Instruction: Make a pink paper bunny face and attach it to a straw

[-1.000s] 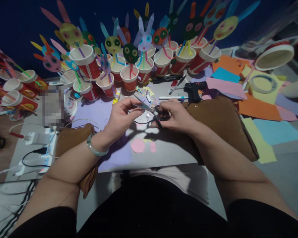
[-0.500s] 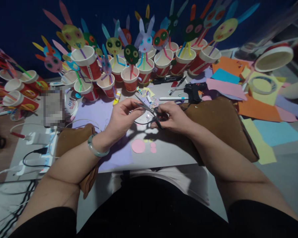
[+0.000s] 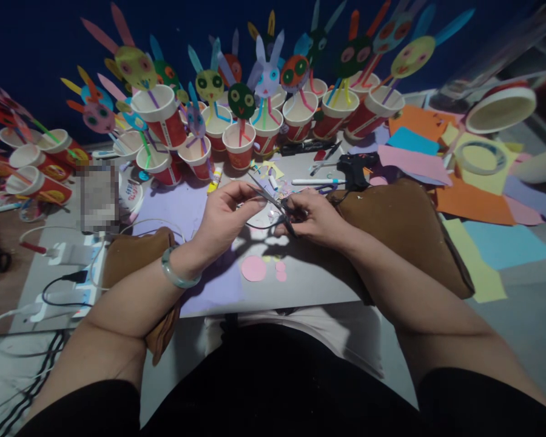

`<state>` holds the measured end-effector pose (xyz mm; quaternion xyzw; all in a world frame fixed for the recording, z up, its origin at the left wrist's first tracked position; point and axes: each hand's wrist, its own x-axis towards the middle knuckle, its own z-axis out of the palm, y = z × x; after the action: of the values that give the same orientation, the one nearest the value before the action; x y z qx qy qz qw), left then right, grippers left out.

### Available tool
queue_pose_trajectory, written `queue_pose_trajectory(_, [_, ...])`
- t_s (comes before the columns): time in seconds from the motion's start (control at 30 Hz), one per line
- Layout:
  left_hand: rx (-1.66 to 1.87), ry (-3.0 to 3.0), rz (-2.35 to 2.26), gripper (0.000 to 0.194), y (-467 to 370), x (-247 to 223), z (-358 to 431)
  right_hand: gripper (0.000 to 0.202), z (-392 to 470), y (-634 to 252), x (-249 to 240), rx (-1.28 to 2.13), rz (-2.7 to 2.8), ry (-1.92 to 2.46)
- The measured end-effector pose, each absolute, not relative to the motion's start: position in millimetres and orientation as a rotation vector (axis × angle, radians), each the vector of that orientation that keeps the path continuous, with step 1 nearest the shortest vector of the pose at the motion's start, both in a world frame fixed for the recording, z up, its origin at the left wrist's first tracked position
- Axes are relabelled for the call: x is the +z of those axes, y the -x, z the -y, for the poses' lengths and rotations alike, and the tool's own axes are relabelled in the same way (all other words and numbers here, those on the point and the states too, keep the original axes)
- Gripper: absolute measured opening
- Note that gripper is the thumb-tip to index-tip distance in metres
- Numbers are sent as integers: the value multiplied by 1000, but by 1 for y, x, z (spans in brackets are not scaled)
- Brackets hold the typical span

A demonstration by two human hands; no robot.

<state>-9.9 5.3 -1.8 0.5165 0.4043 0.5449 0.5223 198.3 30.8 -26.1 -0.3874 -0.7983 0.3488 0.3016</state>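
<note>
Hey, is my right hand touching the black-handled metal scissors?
Touching: the head view shows your bare right hand gripping the black-handled metal scissors by their handles.

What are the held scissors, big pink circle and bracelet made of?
Scissors: seemingly metal blades, grey with dull sheen; black handles, perhaps plastic.
Big pink circle: probably matte paper or card, flat and evenly coloured.
Bracelet: glossy, pale green, smooth; possibly stone or glass.

A power strip (image 3: pixel 85 296) lies at left, what looks like a tape roll (image 3: pixel 501 159) at right.
</note>
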Motion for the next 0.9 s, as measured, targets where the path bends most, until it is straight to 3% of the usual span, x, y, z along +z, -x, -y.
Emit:
queue_pose_trajectory(0.23, [1300, -1192, -981, 20, 9, 1, -4, 72, -31, -196, -29, 1035, 2038, 1029])
queue_pose_trajectory(0.53, [1224, -1042, -1011, 13, 6, 1, -5, 58, -24, -190, -24, 1597, 1404, 939])
queue_pose_trajectory(0.7, [1162, -1073, -1065, 8, 4, 0, -4, 40, -22, -187, -21, 1593, 1321, 1019])
queue_pose_trajectory(0.9, [1121, -1132, -1089, 11, 4, -4, -3, 34, -14, -182, -21, 1570, 1267, 1018])
